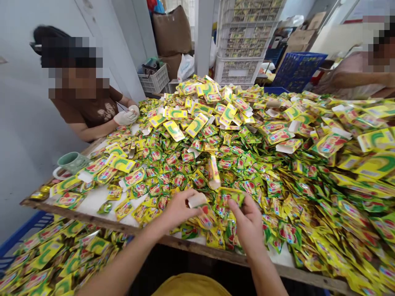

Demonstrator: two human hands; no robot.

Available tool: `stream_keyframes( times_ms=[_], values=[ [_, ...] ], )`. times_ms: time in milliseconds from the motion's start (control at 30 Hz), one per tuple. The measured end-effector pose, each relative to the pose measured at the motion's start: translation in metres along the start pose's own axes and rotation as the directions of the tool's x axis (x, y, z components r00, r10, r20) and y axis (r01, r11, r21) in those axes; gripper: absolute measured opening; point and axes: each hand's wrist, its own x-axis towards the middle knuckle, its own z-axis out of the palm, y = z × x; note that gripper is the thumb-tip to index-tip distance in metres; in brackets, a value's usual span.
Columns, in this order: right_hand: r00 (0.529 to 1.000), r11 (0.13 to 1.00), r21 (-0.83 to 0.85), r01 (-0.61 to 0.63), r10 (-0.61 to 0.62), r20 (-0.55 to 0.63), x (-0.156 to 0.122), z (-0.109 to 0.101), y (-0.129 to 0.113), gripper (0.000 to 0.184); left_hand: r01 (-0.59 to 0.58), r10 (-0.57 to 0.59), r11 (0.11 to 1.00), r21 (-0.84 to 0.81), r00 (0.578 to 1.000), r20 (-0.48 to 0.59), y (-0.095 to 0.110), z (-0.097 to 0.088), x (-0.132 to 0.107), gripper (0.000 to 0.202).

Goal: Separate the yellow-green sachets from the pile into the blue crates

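Hands: left hand [177,209] pinches a small open carton [200,207] at the near table edge; right hand [248,224] pinches a green sachet [230,197] right at the carton's mouth
Slip risk: the sachet looks glossy, so I judge it could slide from the fingertips and vanish among its lookalikes
Spill risk: sachets lie up to the wooden table edge [203,250]; a nudge from a forearm could push some over
Mug: green mug [72,162] at the far left, touching the heap, could be tipped by shifting packets
Surface: table buried under yellow-green sachets and flat cartons
Room: stacked white crates [237,70], blue crate [298,68], two seated co-workers, one gloved
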Motion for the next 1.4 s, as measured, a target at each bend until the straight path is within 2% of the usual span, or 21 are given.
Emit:
stream_keyframes(
  times_ms=[100, 167, 233, 300, 400, 533, 600, 667, 767, 833, 933, 967, 1033, 1133, 1167, 1200, 1233, 1300, 1333, 1367, 1400],
  values=[
    [0.974, 0.970, -0.143, 0.197, -0.177, 0.140, 0.001, 0.024, -0.004, 0.020, 0.006, -0.019, 0.963, -0.271, 0.999, -0.048, -0.025, 0.037, -0.005, 0.037],
    [0.931, 0.882, -0.319, 0.346, -0.280, 0.235, 0.000, 0.027, 0.003, 0.016, -0.013, -0.023, 0.924, -0.381, 0.996, -0.088, -0.033, 0.049, -0.006, 0.040],
    [0.894, 0.769, -0.466, 0.438, -0.320, 0.313, -0.002, 0.020, 0.008, 0.015, 0.004, -0.055, 0.896, -0.443, 0.993, -0.102, -0.037, 0.055, -0.008, 0.043],
    [0.877, 0.693, -0.547, 0.470, -0.300, 0.374, -0.004, 0.009, 0.007, 0.017, 0.025, -0.083, 0.869, -0.494, 0.992, -0.096, -0.041, 0.059, -0.011, 0.045],
    [0.856, 0.609, -0.629, 0.483, -0.176, 0.486, -0.004, -0.001, -0.008, 0.021, 0.007, -0.081, 0.835, -0.550, 0.991, -0.109, -0.044, 0.065, -0.017, 0.055],
    [0.775, 0.436, -0.721, 0.539, 0.079, 0.627, 0.002, 0.001, -0.034, 0.024, 0.050, -0.093, 0.823, -0.565, 0.994, -0.047, -0.047, 0.071, -0.021, 0.055],
    [0.730, 0.395, -0.718, 0.573, 0.151, 0.666, 0.005, 0.002, -0.040, 0.026, 0.069, -0.090, 0.824, -0.562, 0.996, -0.009, -0.049, 0.072, -0.024, 0.048],
    [0.707, 0.419, -0.696, 0.583, 0.161, 0.689, 0.007, 0.000, -0.041, 0.029, 0.081, -0.089, 0.821, -0.564, 0.996, 0.015, -0.051, 0.072, -0.027, 0.039],
    [0.754, 0.473, -0.703, 0.531, 0.114, 0.647, 0.008, -0.004, -0.038, 0.025, 0.092, -0.085, 0.800, -0.593, 0.996, 0.040, -0.054, 0.073, -0.032, 0.029],
    [0.775, 0.455, -0.714, 0.533, 0.076, 0.627, 0.008, -0.004, -0.035, 0.015, 0.078, -0.070, 0.786, -0.614, 0.997, 0.037, -0.055, 0.073, -0.034, 0.026],
    [0.740, 0.385, -0.682, 0.622, -0.006, 0.672, 0.008, -0.002, -0.035, 0.015, 0.063, -0.046, 0.774, -0.630, 0.998, 0.044, -0.055, 0.073, -0.036, 0.026],
    [0.731, 0.385, -0.666, 0.639, -0.034, 0.682, 0.008, -0.002, -0.035, 0.015, 0.064, -0.046, 0.773, -0.632, 0.998, 0.044, -0.055, 0.073, -0.037, 0.027],
    [0.713, 0.448, -0.624, 0.640, -0.043, 0.700, 0.008, -0.002, -0.034, 0.018, 0.063, -0.052, 0.776, -0.628, 0.998, 0.036, -0.053, 0.074, -0.037, 0.028],
    [0.669, 0.577, -0.563, 0.592, 0.039, 0.743, 0.005, -0.006, -0.030, 0.024, 0.052, -0.054, 0.775, -0.629, 0.998, 0.016, -0.052, 0.074, -0.038, 0.027],
    [0.661, 0.609, -0.549, 0.572, 0.053, 0.748, 0.002, -0.007, -0.027, 0.024, 0.047, -0.051, 0.771, -0.635, 0.999, 0.012, -0.052, 0.074, -0.039, 0.028],
    [0.676, 0.645, -0.536, 0.544, 0.042, 0.736, -0.001, -0.009, -0.024, 0.022, 0.045, -0.049, 0.767, -0.640, 0.999, 0.011, -0.053, 0.073, -0.039, 0.029],
    [0.716, 0.691, -0.522, 0.500, 0.009, 0.698, -0.005, -0.011, -0.020, 0.021, 0.045, -0.053, 0.766, -0.641, 0.999, 0.008, -0.053, 0.072, -0.040, 0.030],
    [0.851, 0.822, -0.465, 0.328, -0.043, 0.524, -0.014, -0.015, -0.011, 0.022, 0.052, -0.076, 0.774, -0.631, 0.997, -0.011, -0.054, 0.070, -0.043, 0.032],
    [0.911, 0.892, -0.406, 0.199, -0.016, 0.413, -0.019, -0.016, -0.006, 0.023, 0.059, -0.097, 0.780, -0.623, 0.995, -0.027, -0.054, 0.068, -0.045, 0.031],
    [0.944, 0.943, -0.328, 0.050, 0.062, 0.324, -0.025, -0.016, -0.002, 0.026, 0.070, -0.119, 0.786, -0.615, 0.992, -0.040, -0.054, 0.066, -0.046, 0.030],
    [0.947, 0.965, -0.243, -0.099, 0.166, 0.274, -0.030, -0.016, 0.002, 0.030, 0.085, -0.139, 0.789, -0.609, 0.989, -0.041, -0.053, 0.063, -0.048, 0.029]
  ],
)
